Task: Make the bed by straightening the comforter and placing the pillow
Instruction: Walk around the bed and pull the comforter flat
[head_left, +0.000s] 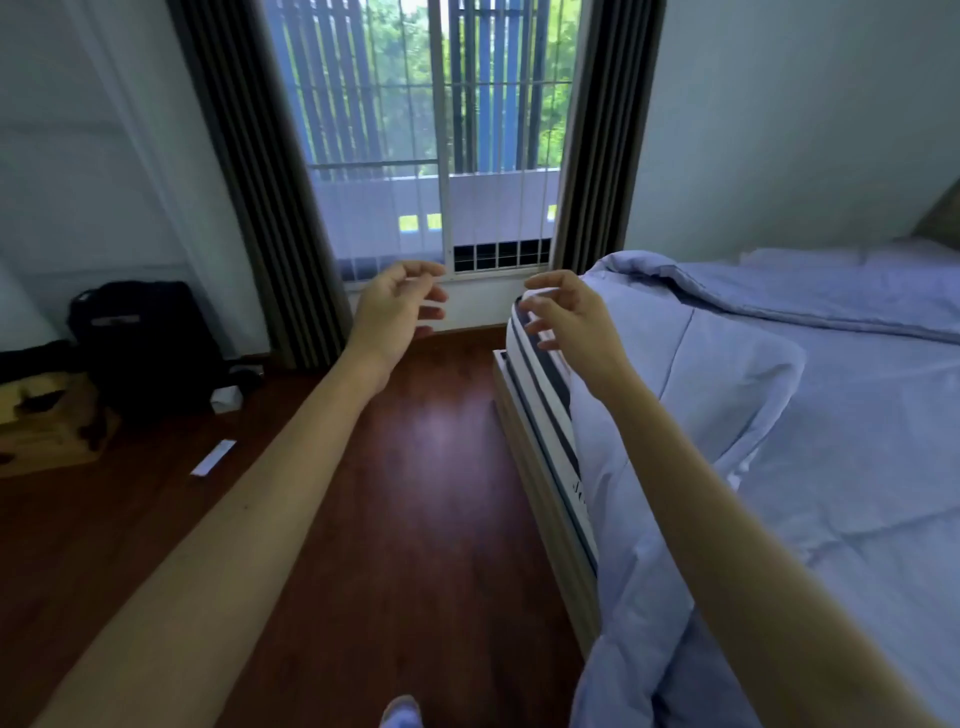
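A light blue comforter (810, 415) lies rumpled over the bed on the right, one edge folded back near the far end and another part hanging over the near side toward the floor. The striped mattress side (545, 400) shows below it. My left hand (397, 306) is held out over the wooden floor, fingers spread and curled, holding nothing. My right hand (566, 317) hovers by the bed's far corner, fingers apart, just left of the comforter's edge and not gripping it. I see no pillow.
Ahead is a barred window (436, 130) between dark curtains (260, 182). A black bag (145, 338) and a cardboard box (41, 421) sit at the left wall. A white strip (213, 457) lies on the wooden floor (415, 493) beside the bed frame (545, 499).
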